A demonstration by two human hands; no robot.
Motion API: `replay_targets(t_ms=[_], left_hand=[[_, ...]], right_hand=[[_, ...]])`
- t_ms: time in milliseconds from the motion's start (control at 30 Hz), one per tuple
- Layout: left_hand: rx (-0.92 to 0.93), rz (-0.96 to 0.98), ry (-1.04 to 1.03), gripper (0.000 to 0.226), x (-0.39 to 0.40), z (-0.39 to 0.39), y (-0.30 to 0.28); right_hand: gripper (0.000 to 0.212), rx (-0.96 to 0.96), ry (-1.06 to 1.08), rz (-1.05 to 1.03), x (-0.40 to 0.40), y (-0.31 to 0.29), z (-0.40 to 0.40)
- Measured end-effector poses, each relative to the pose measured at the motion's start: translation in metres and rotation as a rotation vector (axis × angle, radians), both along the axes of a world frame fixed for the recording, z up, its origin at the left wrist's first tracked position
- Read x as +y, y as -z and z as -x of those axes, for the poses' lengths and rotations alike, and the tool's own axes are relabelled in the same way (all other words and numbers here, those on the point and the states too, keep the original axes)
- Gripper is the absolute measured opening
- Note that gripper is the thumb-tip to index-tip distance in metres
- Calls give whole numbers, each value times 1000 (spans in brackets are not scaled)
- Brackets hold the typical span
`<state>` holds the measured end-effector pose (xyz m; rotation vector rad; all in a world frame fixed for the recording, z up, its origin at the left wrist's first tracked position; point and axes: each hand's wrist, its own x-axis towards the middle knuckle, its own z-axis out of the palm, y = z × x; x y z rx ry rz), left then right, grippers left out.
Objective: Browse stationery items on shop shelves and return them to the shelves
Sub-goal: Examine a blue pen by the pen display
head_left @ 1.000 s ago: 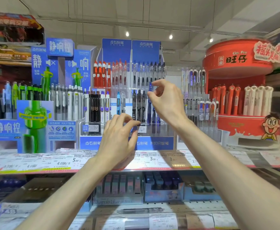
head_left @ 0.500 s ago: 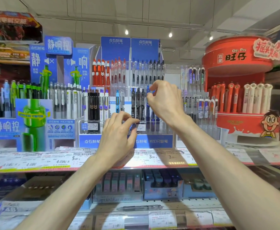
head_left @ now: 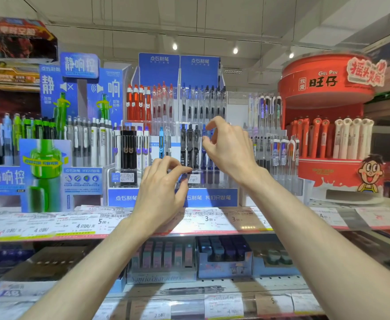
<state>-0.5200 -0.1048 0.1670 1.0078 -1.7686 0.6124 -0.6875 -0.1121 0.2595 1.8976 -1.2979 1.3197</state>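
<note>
Right hand [head_left: 229, 146] pinches a translucent blue pen [head_left: 204, 144] seated in the clear acrylic display rack [head_left: 212, 181] at 12 o'clock; left hand [head_left: 164, 183] hovers, fingers curled, empty. Risk: sideways pull could topple the adjacent black pens [head_left: 190, 146].

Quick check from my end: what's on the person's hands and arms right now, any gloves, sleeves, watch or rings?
Nothing worn that the view shows. The left hand and right hand are bare, with no gloves and no rings on the visible fingers. Both forearms are uncovered down to the frame edge: no sleeves, watch, bracelet or strap at either wrist. Nails are short and unpainted. The palms cannot be seen.
</note>
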Motion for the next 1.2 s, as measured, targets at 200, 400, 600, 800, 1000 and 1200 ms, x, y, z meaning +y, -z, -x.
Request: replay_targets(t_ms=[200, 400, 600, 800, 1000, 1200], left_hand=[[-5, -6, 10, 27, 1, -1, -1], [2, -8, 19, 27, 1, -1, 0], [1, -44, 45, 30, 3, -2, 1], [29, -104, 139, 28, 20, -15, -1], [162, -137, 189, 17, 59, -31, 33], [258, -202, 231, 13, 90, -34, 75]], right_hand=[[22, 1, -155, -87, 1, -7, 14], [24, 13, -183, -80, 0, -5, 17], [28, 10, -178, -97, 4, 1, 17], [38, -51, -284, -256, 33, 23, 26], [16, -148, -361, -251, 65, 74, 42], [10, -219, -415, -156, 89, 140, 54]])
